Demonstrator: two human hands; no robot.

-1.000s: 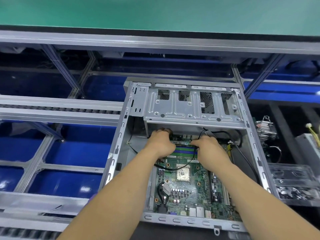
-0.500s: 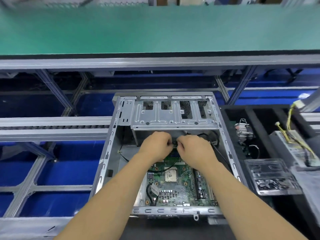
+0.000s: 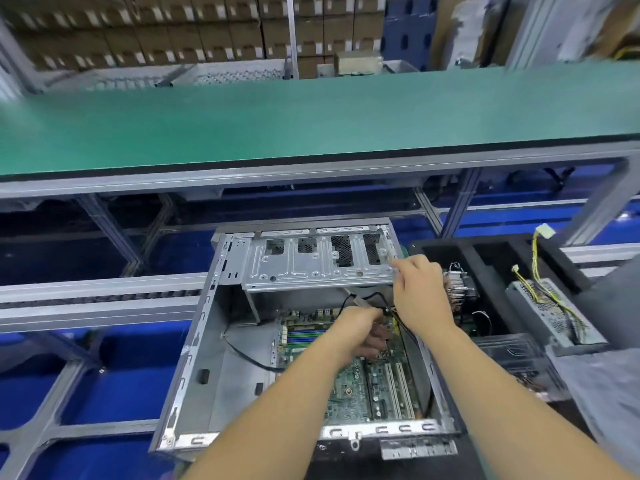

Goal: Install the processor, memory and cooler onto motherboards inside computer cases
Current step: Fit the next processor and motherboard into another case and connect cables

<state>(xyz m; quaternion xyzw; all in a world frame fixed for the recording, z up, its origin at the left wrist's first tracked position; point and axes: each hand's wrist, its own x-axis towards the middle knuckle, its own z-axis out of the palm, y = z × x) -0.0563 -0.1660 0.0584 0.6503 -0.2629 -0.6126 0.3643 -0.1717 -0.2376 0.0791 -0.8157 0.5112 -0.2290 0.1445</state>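
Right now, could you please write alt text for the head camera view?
Two bare hands work inside an open computer case: the left hand grips black cables above the motherboard, while the right hand reaches toward the drive cage.

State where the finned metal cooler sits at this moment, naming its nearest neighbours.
In the head view the cooler sits right of the open computer case, in a black foam tray, just behind the right hand.
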